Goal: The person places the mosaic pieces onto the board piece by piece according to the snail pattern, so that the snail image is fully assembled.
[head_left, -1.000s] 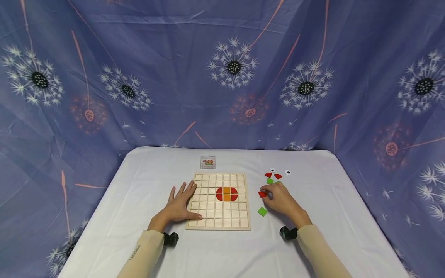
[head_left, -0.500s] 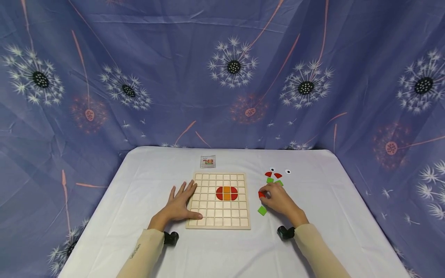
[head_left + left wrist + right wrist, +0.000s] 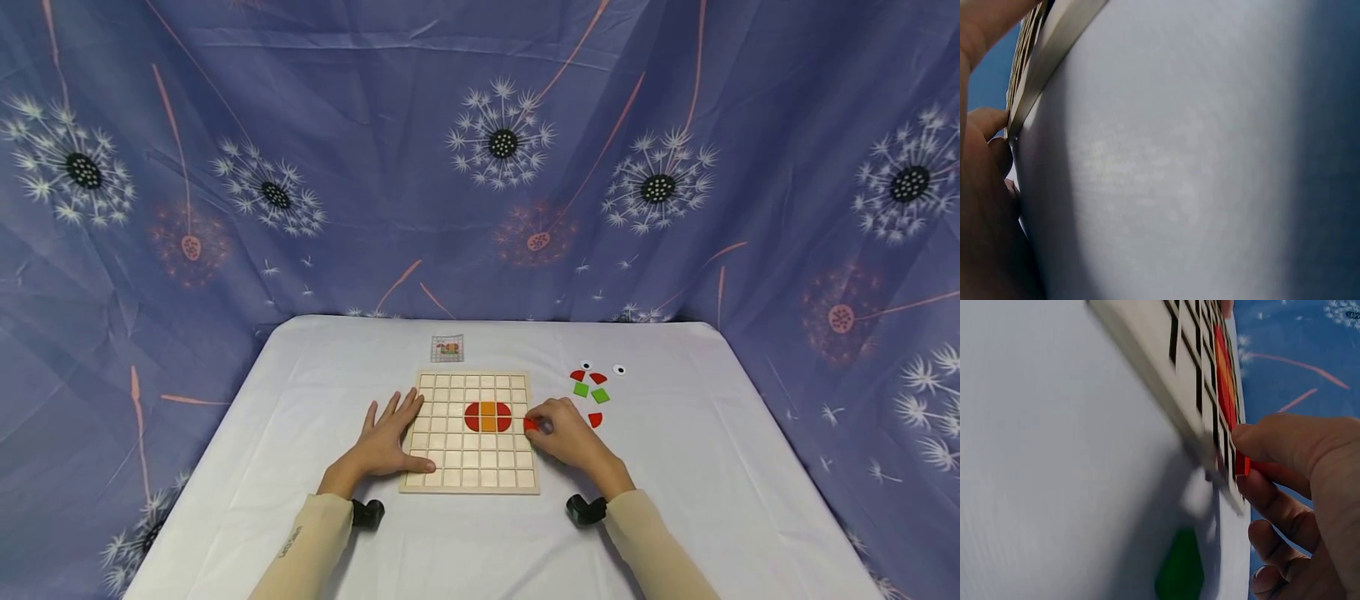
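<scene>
A square wooden grid board [image 3: 468, 487] lies on the white table. My left hand [image 3: 382, 446] rests at its left side, fingers spread along the edge and thumb over the lower left cells. Red rounded tiles [image 3: 504, 410] and orange tiles [image 3: 488, 417] sit in the upper middle cells, forming an oval. Between thumb and fingers, my right hand [image 3: 573, 437] pinches a red tile [image 3: 531, 424] over the board's right edge, also visible in the right wrist view as a red tile [image 3: 1242, 465]. A green tile [image 3: 1180, 569] lies below that hand, hidden in the head view.
Right of the board lie a loose red quarter-round tile [image 3: 596, 420], green square tiles [image 3: 600, 395], two more red tiles [image 3: 597, 378] and white eye discs [image 3: 619, 369]. Behind the board is a small picture card [image 3: 447, 348]. A patterned blue curtain [image 3: 375, 167] surrounds the table.
My right hand has picked a red tile from the loose ones and moved left with it to the board's right edge, uncovering another red tile. My left hand has stayed put.
</scene>
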The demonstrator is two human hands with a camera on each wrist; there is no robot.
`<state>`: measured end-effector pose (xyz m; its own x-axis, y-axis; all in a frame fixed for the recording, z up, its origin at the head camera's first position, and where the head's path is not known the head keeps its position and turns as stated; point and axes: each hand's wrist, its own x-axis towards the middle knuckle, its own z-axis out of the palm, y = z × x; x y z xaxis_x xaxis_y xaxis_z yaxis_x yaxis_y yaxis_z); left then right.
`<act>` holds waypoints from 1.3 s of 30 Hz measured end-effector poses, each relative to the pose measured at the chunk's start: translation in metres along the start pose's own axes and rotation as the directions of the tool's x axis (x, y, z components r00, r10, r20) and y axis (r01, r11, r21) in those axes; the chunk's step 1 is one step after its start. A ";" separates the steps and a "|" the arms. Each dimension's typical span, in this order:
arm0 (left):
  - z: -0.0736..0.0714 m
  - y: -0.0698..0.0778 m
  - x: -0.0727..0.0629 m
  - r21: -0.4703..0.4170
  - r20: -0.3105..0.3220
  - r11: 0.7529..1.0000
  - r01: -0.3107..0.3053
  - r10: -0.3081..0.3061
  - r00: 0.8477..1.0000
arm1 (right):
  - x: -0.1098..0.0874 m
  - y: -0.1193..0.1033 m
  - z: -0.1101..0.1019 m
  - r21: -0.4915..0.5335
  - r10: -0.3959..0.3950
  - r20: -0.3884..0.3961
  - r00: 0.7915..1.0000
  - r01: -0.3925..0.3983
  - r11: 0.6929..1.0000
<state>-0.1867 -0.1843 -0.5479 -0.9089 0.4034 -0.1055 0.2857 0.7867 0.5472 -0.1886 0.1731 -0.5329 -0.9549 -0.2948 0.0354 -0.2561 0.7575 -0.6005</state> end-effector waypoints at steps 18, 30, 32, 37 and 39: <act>-0.001 0.001 -0.001 -0.010 -0.013 1.000 -0.004 0.004 1.000 | -0.006 -0.024 0.032 0.041 -0.107 0.009 0.994 0.106 0.993; 0.000 0.002 -0.001 0.006 0.006 1.000 0.023 -0.023 1.000 | -0.009 -0.025 0.033 0.037 -0.115 0.002 0.993 0.115 0.993; 0.001 0.002 0.000 0.004 0.005 1.000 0.023 -0.023 1.000 | -0.009 -0.024 0.030 0.050 -0.105 0.001 0.994 0.105 0.993; 0.001 0.001 0.001 0.009 0.001 1.000 0.019 -0.019 1.000 | -0.011 -0.019 0.018 0.090 -0.060 -0.029 0.998 0.063 0.994; 0.001 0.000 0.001 0.017 -0.002 1.000 0.016 -0.016 1.000 | -0.012 -0.015 0.012 0.083 -0.042 -0.046 0.998 0.045 0.996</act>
<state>-0.1869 -0.1830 -0.5488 -0.9139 0.3898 -0.1132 0.2757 0.8009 0.5315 -0.1714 0.1586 -0.5338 -0.9493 -0.2991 0.0971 -0.2860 0.6927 -0.6621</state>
